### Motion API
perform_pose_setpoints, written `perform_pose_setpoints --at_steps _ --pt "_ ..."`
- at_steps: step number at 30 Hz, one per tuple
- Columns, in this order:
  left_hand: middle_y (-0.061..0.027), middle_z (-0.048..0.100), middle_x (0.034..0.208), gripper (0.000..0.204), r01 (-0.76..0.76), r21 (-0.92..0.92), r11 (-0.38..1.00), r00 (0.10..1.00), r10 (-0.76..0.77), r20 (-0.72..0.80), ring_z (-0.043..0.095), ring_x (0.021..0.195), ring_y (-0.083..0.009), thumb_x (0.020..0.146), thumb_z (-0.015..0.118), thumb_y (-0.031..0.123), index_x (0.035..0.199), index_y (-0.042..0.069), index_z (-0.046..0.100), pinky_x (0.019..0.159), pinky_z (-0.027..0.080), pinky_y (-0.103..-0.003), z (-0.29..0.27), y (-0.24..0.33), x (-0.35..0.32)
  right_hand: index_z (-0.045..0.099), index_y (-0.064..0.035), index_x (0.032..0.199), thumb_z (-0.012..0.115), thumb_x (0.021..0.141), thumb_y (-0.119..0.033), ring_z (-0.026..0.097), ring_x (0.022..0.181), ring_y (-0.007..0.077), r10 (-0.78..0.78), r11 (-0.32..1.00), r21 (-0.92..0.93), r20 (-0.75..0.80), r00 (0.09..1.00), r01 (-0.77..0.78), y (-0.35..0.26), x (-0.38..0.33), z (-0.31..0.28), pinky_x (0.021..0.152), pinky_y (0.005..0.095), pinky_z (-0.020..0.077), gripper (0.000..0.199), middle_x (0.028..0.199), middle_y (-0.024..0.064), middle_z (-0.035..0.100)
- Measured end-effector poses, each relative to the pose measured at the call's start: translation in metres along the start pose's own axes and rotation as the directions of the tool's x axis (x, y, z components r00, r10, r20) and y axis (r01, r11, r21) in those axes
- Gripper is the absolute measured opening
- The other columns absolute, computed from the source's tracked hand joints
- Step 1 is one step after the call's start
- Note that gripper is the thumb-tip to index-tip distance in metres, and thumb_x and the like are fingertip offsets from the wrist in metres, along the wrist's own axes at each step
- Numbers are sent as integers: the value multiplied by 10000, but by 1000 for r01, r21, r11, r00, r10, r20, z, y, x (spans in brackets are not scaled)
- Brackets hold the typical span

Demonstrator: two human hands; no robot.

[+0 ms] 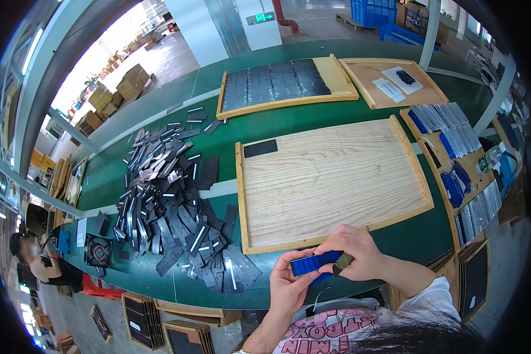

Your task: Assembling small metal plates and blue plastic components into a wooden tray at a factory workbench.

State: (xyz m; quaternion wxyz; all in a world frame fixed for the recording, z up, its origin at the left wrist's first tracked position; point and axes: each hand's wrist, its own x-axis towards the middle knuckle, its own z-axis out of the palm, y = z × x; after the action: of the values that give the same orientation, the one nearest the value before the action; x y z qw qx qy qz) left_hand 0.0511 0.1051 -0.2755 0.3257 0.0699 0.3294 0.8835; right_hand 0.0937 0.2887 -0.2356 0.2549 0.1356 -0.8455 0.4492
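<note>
Table: I saw a green worktop (289,123) running right across the view.
Bare tray: a wood-grained tray (330,183) lay on it, directly beyond the hands.
Heap: loose dark strips (189,224) were piled to the left of that tray, many overlapping.
Filled tray: farther back, I saw a wooden-rimmed tray (333,74) mostly covered with rows of dark pieces.
Side tray: to the right, another tray (435,141) bore silvery and blue bundles.
Right hand: the right hand (360,253) was closed on a small olive-brown piece (343,262), at the blue strip's right end; I could not tell whether it also gripped the strip.
Left hand: the left hand (285,284) gripped the blue strip between thumb and fingers.
Fan: a square black fan (98,251) sat left of the heap.
Blue strip: the blue strip (305,265), dark-edged and segmented, was held just in front of the bare tray's near rim, tilted up to the right.
Dark plate: one dark rectangle (260,148) lay in the bare tray's far left corner.
</note>
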Motion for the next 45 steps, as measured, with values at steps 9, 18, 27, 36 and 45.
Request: perform_pose_setpoints --at_steps 9,18,27,36,45 --pt "-243 533 1274 421 17 -8 1000 1000 -17 -3 603 1116 -266 812 586 -200 1176 -17 482 952 532 -368 -5 -1 0 651 -86 1010 861 650 -192 628 791 234 -9 997 -77 21 1000 11 -1 0 -2 683 325 529 430 916 30 693" --pt "-367 510 1225 457 18 10 1000 993 -16 -114 574 1149 -386 812 591 -150 1174 46 393 915 551 -469 6 11 5 551 -69 1169 798 738 -48 553 885 56 580 637 505 183 794 -582 7 -12 -5 614 171 436 498 1195 45 599" --pt "-328 553 1153 415 -21 163 986 982 50 -181 576 1145 -385 851 532 -173 1161 40 357 890 572 -453 7 7 7 530 -59 1170 731 776 37 546 844 31 571 602 552 207 794 -577 7 -15 7 639 164 446 452 1162 47 603" --pt "-320 566 1139 421 0 193 981 982 37 -188 586 1133 -375 838 543 -186 1144 38 359 882 577 -445 6 7 9 529 -61 1166 713 778 59 541 830 29 595 561 584 207 777 -586 8 -16 8 667 171 446 446 1113 49 625" --pt "-338 554 1161 336 -6 119 993 991 22 -130 588 1129 -389 931 467 -83 1209 43 326 908 559 -469 4 7 8 525 -79 1208 737 763 -1 538 839 46 593 650 518 113 797 -556 13 -19 5 632 187 442 499 1126 21 616"
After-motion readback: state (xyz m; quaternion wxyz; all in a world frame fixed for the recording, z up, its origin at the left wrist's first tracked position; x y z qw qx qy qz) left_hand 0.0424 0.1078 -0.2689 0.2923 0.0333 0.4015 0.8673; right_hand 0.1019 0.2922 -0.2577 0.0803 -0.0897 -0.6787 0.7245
